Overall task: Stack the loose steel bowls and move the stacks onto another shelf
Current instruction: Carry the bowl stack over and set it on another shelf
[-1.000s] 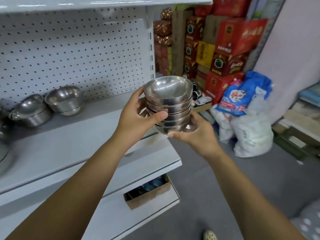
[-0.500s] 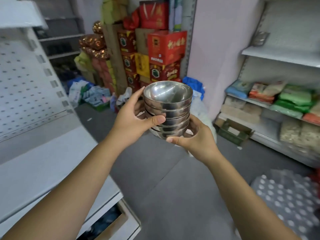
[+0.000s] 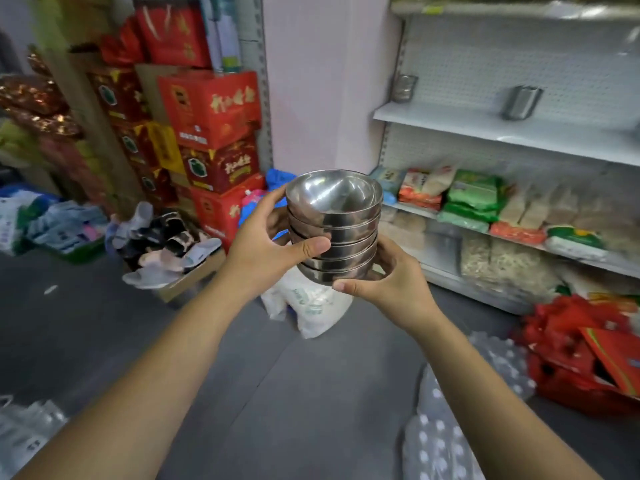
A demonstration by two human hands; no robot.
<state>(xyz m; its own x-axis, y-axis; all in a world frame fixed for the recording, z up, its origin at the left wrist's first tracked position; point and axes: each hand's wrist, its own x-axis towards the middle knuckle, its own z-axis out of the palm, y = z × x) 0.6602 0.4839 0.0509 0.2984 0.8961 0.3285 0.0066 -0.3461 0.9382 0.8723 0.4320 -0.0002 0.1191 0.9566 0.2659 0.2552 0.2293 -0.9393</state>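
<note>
Head view: right hand [image 3: 394, 280] hides base of stack [image 3: 346, 233].

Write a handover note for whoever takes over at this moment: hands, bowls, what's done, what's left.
Left hand: grips the side of the bowl stack, thumb across its front.
Right hand: holds the bowl stack from beneath, thumb under the front edge.
Bowl stack: nested, upright, in the air between the hands, on no shelf.
Done: these bowls are stacked and picked up.
Left: set the bowl stack on a shelf; the white shelf ahead to the right has bare room and looks a likely spot.
</note>
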